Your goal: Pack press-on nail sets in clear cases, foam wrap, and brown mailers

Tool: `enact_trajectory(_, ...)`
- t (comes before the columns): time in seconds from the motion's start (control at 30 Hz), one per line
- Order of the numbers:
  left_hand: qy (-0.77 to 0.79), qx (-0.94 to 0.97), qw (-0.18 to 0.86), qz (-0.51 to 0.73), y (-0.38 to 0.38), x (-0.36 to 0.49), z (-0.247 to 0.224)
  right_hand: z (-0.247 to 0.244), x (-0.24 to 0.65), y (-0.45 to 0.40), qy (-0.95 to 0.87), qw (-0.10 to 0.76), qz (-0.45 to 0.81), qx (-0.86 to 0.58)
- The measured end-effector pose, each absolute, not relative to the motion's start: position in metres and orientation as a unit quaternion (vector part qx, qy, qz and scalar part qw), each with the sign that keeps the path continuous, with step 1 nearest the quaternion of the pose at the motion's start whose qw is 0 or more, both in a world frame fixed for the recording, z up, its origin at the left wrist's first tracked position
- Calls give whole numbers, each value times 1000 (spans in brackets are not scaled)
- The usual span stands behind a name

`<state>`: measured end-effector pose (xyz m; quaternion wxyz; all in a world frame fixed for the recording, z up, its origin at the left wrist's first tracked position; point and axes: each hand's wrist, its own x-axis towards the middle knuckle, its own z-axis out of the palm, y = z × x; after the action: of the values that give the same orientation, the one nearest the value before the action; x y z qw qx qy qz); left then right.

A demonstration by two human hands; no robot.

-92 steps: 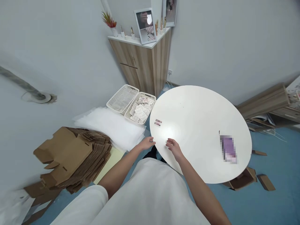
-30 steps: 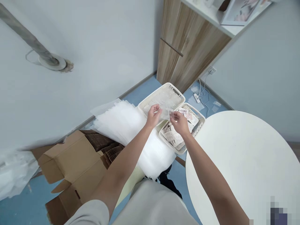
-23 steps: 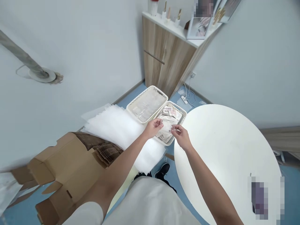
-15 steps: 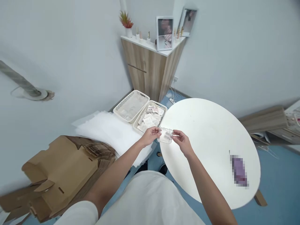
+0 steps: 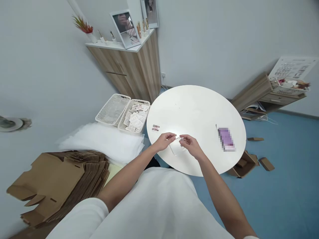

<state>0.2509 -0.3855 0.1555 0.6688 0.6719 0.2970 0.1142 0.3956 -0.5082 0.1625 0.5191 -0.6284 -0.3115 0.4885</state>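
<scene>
Both hands are over the near left part of the round white table. Between them is a clear plastic box, its see-through walls hard to make out against the white. My left hand pinches its left side with thumb and fingers. At the right, the closed fingers of my right hand grip the box's upper right part. A small clear card with two rows of dark pink ovals lies flat on the table, just beyond my left hand.
Two white baskets stand left of the table, one with printed packets and one with clear plastic. Nearer are white foam sheets and flattened brown cartons. A pixelated purple object lies on the table's right. An open carton sits on the floor.
My view has swung right and the hands with the clear box now sit farther over the table. The card with pink ovals now shows on the tabletop. The box is tilted differently.
</scene>
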Motion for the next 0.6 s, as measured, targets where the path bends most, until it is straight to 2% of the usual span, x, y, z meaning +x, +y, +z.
enact_trajectory(0.2,339,580,736,91,-415,252,138,150,405,-535,-218,578,464,-635)
enact_trajectory(0.6,321,509,795,79,-440,263,124,141,409,-545,-184,597,454,-636)
